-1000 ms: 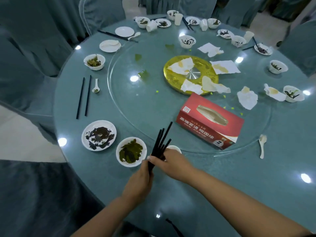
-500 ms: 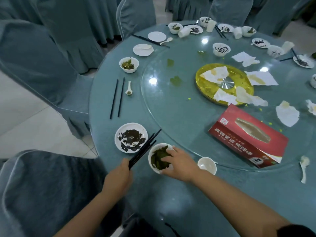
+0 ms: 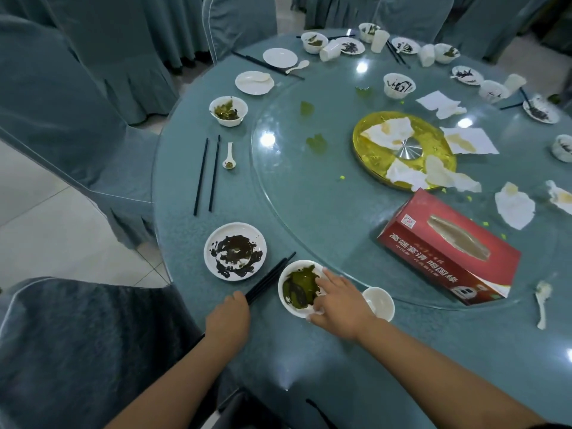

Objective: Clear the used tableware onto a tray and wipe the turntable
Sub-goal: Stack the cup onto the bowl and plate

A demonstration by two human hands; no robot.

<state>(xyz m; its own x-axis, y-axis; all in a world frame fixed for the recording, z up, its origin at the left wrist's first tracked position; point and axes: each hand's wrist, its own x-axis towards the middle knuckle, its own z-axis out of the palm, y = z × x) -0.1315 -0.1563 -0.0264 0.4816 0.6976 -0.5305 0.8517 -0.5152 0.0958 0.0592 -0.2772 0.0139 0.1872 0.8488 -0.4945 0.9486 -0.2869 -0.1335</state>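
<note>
Tableware sits used all round the teal table (image 3: 309, 360), and the grip is on two pieces at its near edge. The right hand (image 3: 340, 301) holds a white bowl (image 3: 298, 289) smeared with green leftovers, its fingers curled over the bowl's right rim and the thumb at the near rim. The left hand (image 3: 227, 317) is closed round the near ends of a bundle of black chopsticks (image 3: 269, 278), whose tips point up and to the right, running just beside the bowl's left rim. Just left of those chopsticks, beyond the left hand, lies a white plate (image 3: 235, 250) streaked with dark sauce. Just right of the right hand stands a small white cup (image 3: 379, 303), touching the edge of the glass turntable (image 3: 309, 187). Farther right of that hand, on the turntable, rests a red tissue box (image 3: 448, 246); beyond it is a gold centre disc (image 3: 371, 156) with crumpled napkins (image 3: 513, 209) on and around it. Well beyond the left hand, a loose pair of chopsticks (image 3: 206, 174) and a white spoon (image 3: 229, 156) lie side by side, with another dirty bowl (image 3: 228, 110) past them. Covered chairs (image 3: 77, 88) stand to the left of both hands.
</note>
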